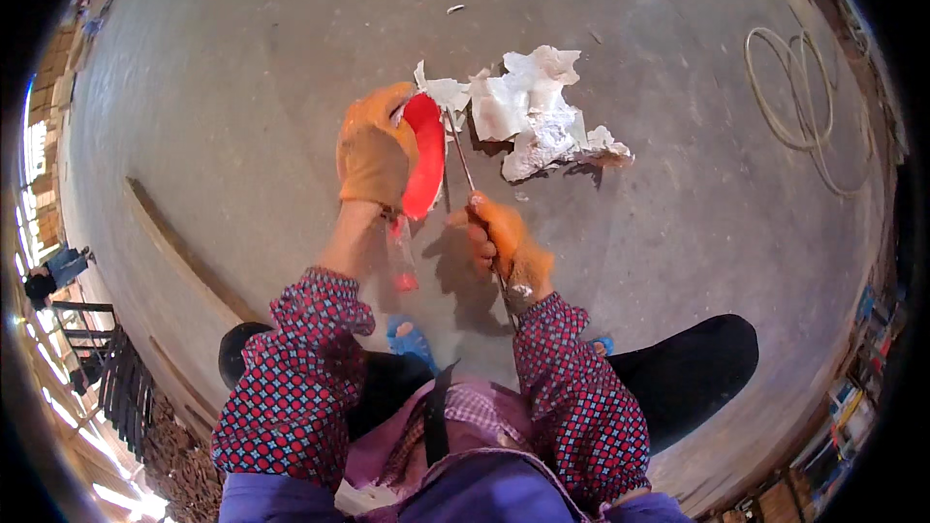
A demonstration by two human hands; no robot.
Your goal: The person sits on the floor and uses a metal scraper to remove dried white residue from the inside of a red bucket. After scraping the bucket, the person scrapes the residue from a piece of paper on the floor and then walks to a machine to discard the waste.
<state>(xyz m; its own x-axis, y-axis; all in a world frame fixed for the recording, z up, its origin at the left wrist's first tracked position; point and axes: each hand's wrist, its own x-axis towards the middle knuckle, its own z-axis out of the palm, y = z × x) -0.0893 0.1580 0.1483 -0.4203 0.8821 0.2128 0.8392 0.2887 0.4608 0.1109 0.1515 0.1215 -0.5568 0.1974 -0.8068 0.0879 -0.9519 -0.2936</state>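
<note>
An orange glove covers my left hand [376, 147], which is closed around a bright red curved piece [422, 157] with a pale edge. What the piece is, I cannot tell. My right hand [506, 244], also in an orange glove, grips a thin metal rod [463, 157] that slants up to the left. The rod's tip is close to the red piece's right edge; whether they touch is unclear. Beyond both hands, torn white crumpled sheets [531, 108] lie on the floor. Below my left wrist is a narrow pale strip [401, 257] with red marks.
A long wooden plank [184, 250] lies on the grey concrete floor [659, 242] at the left. Coiled pale hose [790, 102] rests at the far right. A dark slatted rack [121, 383] stands at the lower left, and assorted items [843, 416] line the right edge.
</note>
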